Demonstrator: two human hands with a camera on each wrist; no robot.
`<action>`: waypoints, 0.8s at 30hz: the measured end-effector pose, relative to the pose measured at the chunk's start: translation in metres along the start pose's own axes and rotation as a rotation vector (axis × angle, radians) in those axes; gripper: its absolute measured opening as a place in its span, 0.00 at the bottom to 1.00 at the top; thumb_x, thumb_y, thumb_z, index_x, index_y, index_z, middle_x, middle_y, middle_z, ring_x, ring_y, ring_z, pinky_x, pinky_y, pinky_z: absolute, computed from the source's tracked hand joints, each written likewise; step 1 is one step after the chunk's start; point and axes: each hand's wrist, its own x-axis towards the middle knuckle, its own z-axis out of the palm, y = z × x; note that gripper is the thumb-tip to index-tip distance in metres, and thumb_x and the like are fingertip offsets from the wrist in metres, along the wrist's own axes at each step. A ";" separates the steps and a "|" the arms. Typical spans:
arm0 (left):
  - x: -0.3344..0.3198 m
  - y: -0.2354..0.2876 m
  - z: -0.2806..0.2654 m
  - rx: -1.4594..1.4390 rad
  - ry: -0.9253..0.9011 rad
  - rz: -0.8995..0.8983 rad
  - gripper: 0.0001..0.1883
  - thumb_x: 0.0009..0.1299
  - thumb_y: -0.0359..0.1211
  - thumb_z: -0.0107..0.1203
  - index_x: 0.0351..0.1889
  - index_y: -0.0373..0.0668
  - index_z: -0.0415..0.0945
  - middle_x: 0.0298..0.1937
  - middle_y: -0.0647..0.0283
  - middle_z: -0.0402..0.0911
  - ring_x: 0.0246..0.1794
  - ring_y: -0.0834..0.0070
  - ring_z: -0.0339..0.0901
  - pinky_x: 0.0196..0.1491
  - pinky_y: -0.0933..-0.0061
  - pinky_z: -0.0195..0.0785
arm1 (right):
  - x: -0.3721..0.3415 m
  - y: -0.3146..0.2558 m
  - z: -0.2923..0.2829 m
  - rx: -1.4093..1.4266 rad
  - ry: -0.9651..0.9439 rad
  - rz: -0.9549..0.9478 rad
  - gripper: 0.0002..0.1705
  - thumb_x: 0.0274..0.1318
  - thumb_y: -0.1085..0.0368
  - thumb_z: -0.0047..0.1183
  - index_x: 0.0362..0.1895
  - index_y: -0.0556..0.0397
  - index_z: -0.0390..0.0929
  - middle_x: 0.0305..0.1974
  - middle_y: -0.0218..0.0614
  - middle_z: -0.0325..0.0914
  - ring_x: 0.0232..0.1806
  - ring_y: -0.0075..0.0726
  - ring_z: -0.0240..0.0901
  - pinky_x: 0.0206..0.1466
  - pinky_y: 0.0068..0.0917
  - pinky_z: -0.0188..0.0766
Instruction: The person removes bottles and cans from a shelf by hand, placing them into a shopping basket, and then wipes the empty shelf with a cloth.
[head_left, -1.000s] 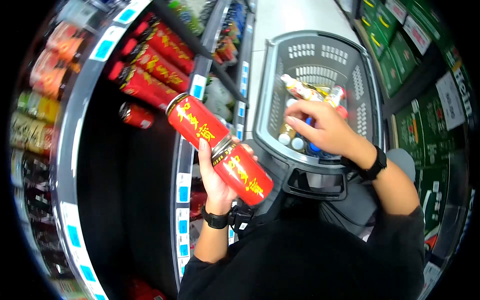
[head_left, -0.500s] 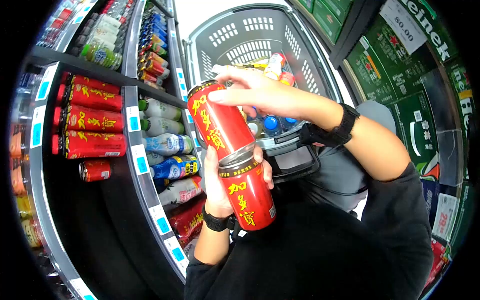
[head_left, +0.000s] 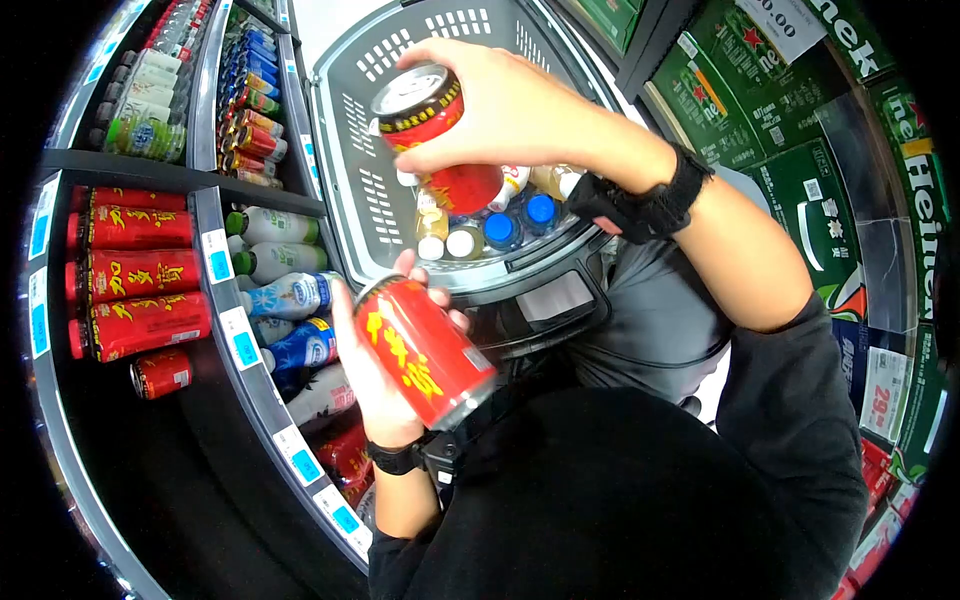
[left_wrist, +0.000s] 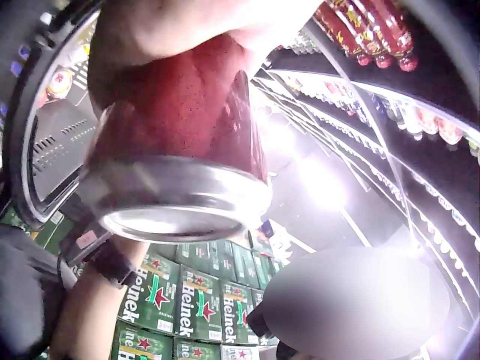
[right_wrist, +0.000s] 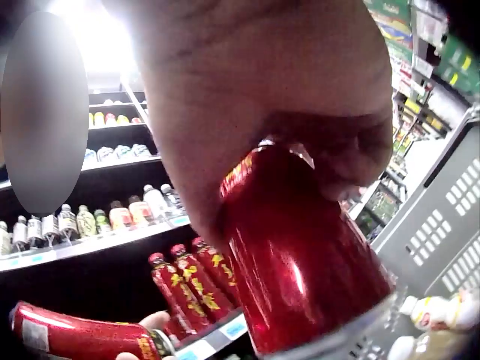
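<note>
My left hand (head_left: 383, 398) holds a red drink can (head_left: 425, 350) with yellow characters, tilted, in front of my body. In the left wrist view this can (left_wrist: 180, 127) shows its silver end. My right hand (head_left: 505, 105) grips a second red can (head_left: 432, 128) near its top, thumb on one side and fingers on the other. That can is over the grey shopping basket (head_left: 345, 150), its silver lid facing up. The right wrist view shows the gripped can (right_wrist: 300, 262) close up. Bottles with blue caps (head_left: 541, 209) and white caps lie below it in the basket.
Red bottles (head_left: 145, 268) and a lone red can (head_left: 161, 374) lie on the dark shelf at left. White and blue bottles (head_left: 300, 295) fill the neighbouring shelf. Green beer cartons (head_left: 805, 215) are stacked at right.
The two cans, earlier end to end in my left hand, are now apart. My right hand has taken the upper one and moved it over the basket. The left hand keeps the other.
</note>
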 end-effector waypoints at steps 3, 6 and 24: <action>0.001 0.011 -0.012 -0.043 -0.060 0.056 0.33 0.75 0.55 0.50 0.62 0.35 0.67 0.54 0.51 0.78 0.54 0.59 0.76 0.61 0.51 0.70 | -0.001 0.011 0.000 -0.281 -0.201 0.056 0.46 0.35 0.44 0.70 0.59 0.55 0.75 0.47 0.50 0.83 0.48 0.51 0.82 0.51 0.40 0.78; -0.005 0.014 -0.011 -0.051 -0.012 0.111 0.31 0.74 0.50 0.53 0.63 0.33 0.66 0.60 0.47 0.74 0.61 0.55 0.74 0.68 0.48 0.65 | -0.001 0.031 0.016 -0.423 -0.398 0.101 0.41 0.36 0.47 0.70 0.56 0.55 0.77 0.44 0.48 0.84 0.45 0.51 0.83 0.48 0.41 0.79; 0.028 0.021 0.007 1.198 0.178 0.983 0.39 0.61 0.26 0.71 0.68 0.37 0.61 0.56 0.54 0.75 0.54 0.70 0.76 0.58 0.69 0.71 | -0.023 0.048 0.048 -0.632 -0.938 0.155 0.34 0.31 0.57 0.73 0.48 0.56 0.81 0.42 0.44 0.85 0.44 0.48 0.84 0.45 0.40 0.79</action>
